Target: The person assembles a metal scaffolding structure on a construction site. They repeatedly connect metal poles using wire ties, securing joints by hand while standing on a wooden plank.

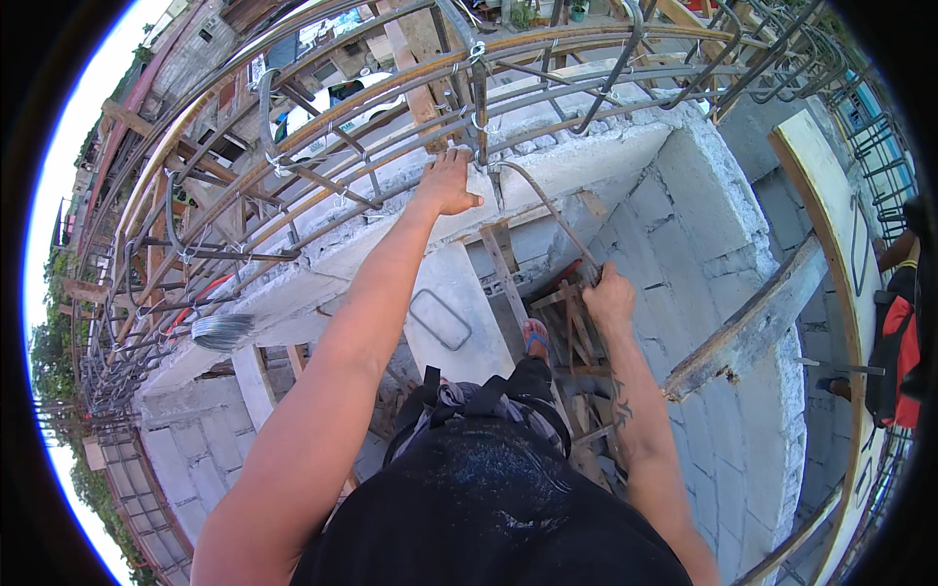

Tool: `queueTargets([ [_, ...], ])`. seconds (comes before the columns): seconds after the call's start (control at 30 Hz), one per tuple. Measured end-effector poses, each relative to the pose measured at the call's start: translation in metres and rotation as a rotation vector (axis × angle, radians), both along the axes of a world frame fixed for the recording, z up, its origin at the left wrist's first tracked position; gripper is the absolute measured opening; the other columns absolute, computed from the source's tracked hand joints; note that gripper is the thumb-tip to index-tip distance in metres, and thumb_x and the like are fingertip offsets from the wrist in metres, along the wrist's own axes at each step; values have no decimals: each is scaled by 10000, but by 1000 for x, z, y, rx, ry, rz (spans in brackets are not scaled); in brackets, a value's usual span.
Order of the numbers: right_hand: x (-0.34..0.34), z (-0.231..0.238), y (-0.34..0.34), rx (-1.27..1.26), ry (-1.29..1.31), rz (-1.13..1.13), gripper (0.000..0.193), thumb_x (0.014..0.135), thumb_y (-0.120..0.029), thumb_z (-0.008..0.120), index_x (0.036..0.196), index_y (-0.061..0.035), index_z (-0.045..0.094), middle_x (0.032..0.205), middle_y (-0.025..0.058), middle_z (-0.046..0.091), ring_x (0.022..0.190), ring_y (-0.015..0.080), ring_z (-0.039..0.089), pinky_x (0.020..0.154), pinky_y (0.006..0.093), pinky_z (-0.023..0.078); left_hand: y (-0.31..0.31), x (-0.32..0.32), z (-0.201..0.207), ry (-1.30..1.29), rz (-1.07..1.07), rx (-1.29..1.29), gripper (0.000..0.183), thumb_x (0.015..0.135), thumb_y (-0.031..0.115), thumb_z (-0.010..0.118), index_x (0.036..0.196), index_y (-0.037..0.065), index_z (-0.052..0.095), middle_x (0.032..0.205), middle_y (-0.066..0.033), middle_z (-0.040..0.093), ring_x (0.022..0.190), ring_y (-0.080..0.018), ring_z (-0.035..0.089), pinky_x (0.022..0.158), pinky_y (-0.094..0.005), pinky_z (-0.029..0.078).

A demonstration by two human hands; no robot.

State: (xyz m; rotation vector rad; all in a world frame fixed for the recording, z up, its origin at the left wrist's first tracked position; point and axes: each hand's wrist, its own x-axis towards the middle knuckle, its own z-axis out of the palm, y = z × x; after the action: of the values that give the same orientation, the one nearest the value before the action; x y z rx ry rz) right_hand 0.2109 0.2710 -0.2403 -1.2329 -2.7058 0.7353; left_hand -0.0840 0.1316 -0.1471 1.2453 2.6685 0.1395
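My left hand lies on the broken top edge of the concrete block wall, fingers spread, beside an upright steel bar of the rebar cage. My right hand, lower and to the right, is closed around the near end of a thin bent steel rod. The rod's curved far end reaches the wall top, just right of my left hand. A rectangular steel stirrup rests on a pale board below my left forearm.
A rebar cage tied with wire runs along the wall top. A bundle of tie wire hangs at left. My sandalled foot stands among timber. A beam slants at right, near another person in red and black.
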Motion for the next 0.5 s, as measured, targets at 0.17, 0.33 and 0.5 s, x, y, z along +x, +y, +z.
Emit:
queueTargets([
  [0.17, 2, 25, -1, -58, -66, -21, 317, 696, -250, 664, 875, -1, 580, 795, 237, 645, 777, 422, 622, 706, 498, 477, 0, -3, -6, -54, 15, 7, 863, 687, 373, 758, 1367, 51, 335, 1378, -190, 379, 1327, -356, 315, 1063, -518, 273],
  [0.33, 1, 52, 30, -291, -162, 174, 400, 658, -328, 707, 830, 22, 621, 819, 242, 642, 847, 402, 620, 736, 448, 481, -2, -8, -11, -143, 46, 106, 770, 689, 302, 738, 1326, 53, 385, 1313, -161, 466, 1263, -350, 392, 1033, -521, 299],
  [0.5, -9, 65, 54, -85, -336, 361, 383, 642, -281, 698, 817, 42, 594, 777, 234, 626, 783, 381, 609, 711, 424, 476, -12, -13, -20, -260, 36, 370, 573, 690, 80, 534, 1256, 58, 445, 1196, -163, 548, 1184, -343, 464, 995, -483, 337],
])
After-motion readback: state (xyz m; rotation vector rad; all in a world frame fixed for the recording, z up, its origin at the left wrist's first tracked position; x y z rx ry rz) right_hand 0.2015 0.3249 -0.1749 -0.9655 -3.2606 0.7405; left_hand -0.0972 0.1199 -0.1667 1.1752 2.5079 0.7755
